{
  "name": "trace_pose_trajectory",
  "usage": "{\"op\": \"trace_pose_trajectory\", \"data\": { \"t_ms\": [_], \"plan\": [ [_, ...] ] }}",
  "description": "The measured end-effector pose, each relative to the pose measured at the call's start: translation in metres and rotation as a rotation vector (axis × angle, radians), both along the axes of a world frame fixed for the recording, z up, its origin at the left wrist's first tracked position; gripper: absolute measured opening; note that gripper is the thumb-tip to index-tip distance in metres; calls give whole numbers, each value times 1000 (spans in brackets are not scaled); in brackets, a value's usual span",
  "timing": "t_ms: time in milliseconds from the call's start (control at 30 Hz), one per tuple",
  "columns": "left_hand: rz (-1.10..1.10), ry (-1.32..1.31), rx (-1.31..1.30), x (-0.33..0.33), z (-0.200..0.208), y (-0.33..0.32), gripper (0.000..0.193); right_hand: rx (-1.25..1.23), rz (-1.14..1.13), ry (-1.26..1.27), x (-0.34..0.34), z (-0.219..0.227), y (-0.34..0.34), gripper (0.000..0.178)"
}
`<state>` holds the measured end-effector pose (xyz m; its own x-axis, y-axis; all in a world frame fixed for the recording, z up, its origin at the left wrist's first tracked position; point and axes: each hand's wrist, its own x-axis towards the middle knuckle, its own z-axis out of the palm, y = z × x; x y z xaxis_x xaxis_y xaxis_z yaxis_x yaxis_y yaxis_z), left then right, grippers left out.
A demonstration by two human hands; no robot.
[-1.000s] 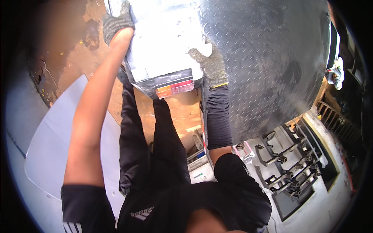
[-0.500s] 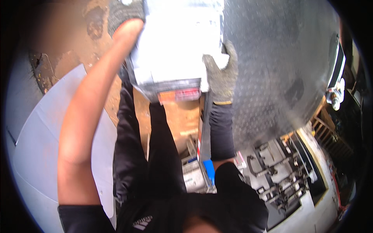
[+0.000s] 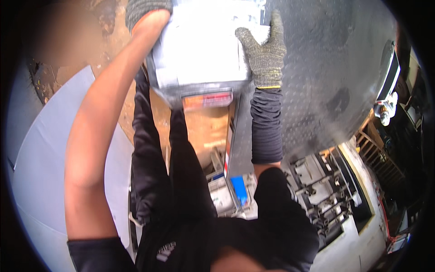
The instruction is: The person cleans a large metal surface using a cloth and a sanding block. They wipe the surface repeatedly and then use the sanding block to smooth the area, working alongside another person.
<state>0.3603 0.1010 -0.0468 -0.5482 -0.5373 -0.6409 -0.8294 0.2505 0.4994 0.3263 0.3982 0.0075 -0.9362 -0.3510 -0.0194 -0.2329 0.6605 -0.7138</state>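
Note:
A bulky white box-shaped package fills the top middle, its upper face washed out by glare. Its near side is dark grey with an orange and red label. My left hand, in a grey knit glove, grips its far left side; the fingertips run out of the picture. On the right side is my right hand, gloved too, with the thumb over the top face and the fingers along the right edge. A white part of the package shows between thumb and fingers. Its underside is hidden.
A black dimpled sheet spans the right, with a red-and-white strip along its near left edge. A pale curved panel lies left. Metal brackets fill the lower right. Beside my legs are a white container and a blue object.
The package has shifted slightly away from me. My right hand has moved farther forward along its right edge, and the right arm reaches out more.

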Motion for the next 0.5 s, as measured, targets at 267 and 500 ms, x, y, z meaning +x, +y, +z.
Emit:
{"op": "trace_pose_trajectory", "data": {
  "t_ms": [267, 500],
  "plan": [
    [138, 182, -390, -9, 21, 25, 105, 110, 64, 97, -23, 4, -5, 109],
    [103, 262, -413, -34, 35, 21, 100, 1, -36, 40, -2, 9, 9, 105]
  ]
}}
